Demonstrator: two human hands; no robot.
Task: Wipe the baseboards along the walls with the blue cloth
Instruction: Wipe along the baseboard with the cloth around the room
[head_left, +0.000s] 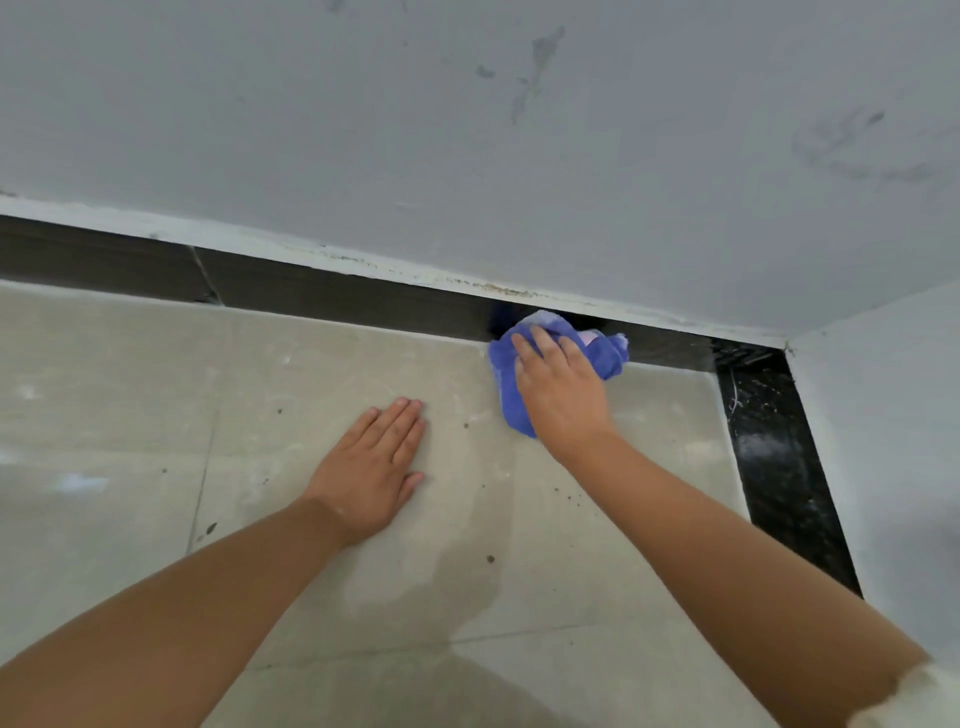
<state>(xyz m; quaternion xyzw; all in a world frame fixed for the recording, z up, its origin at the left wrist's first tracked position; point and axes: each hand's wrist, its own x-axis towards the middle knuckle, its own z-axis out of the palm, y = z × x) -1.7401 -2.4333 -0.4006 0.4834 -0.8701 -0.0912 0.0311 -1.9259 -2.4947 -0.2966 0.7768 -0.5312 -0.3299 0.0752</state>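
Free room and obstacles near the corner (787, 347). The back baseboard (337, 296) runs left from the corner, bare along its whole length left of the blue cloth (602, 353), which the right hand (563, 395) presses against it. Between cloth and corner, a short stretch of baseboard stays open; there the side baseboard (779, 467) and side wall (893, 441) close off passage rightward. The left hand (376, 462) lies flat on the floor tiles (130, 389), left of the cloth and well out from the back baseboard.
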